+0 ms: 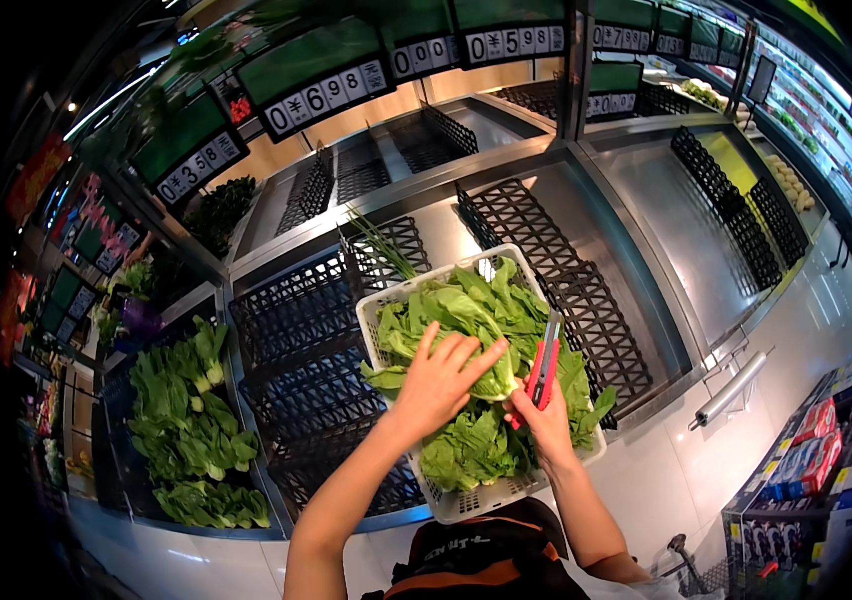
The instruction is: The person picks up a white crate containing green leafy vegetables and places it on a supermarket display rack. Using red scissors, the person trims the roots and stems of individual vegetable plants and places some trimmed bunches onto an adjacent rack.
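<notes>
Lettuce (pixel 489 322) lies beneath the spread left fingers (pixel 485 362).

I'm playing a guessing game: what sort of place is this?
Probably a supermarket's vegetable area: there are leafy greens on the left, price signs up top and packaged goods on the right.

Free room right of basket (pixel 471 503); knife (pixel 544 374) juts above greens (pixel 466 455).

Overhead signs (pixel 311 62) bear prices (pixel 326 102); dark clothing (pixel 506 535), lettering (pixel 458 546).
</notes>
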`<control>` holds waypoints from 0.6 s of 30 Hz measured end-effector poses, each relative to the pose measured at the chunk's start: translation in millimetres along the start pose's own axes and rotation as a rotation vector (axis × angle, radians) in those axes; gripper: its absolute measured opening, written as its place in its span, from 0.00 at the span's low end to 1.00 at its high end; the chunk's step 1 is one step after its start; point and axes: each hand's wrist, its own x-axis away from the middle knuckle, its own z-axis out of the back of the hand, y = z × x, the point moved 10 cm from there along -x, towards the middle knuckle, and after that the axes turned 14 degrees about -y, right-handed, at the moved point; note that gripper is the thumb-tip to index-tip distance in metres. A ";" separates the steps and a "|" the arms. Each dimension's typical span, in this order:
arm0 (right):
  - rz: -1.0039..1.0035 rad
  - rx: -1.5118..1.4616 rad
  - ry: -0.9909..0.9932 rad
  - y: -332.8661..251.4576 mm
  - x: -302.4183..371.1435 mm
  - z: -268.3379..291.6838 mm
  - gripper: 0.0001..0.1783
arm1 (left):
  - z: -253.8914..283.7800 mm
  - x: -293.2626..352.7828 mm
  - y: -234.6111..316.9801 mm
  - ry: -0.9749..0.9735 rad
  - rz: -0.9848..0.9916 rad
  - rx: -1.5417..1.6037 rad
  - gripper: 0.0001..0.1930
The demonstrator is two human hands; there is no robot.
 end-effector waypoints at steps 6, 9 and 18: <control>-0.020 -0.091 0.057 28.2 12.5 -9.9 0.16 | -5.6 68.6 16.6 0.149 0.159 0.139 0.41; -0.021 -0.168 0.048 46.8 19.4 -8.8 0.14 | -21.0 108.1 34.7 0.245 0.223 0.419 0.34; -0.111 -0.280 -0.028 79.7 35.0 -40.4 0.10 | -142.0 145.6 -15.4 0.498 0.471 1.588 0.26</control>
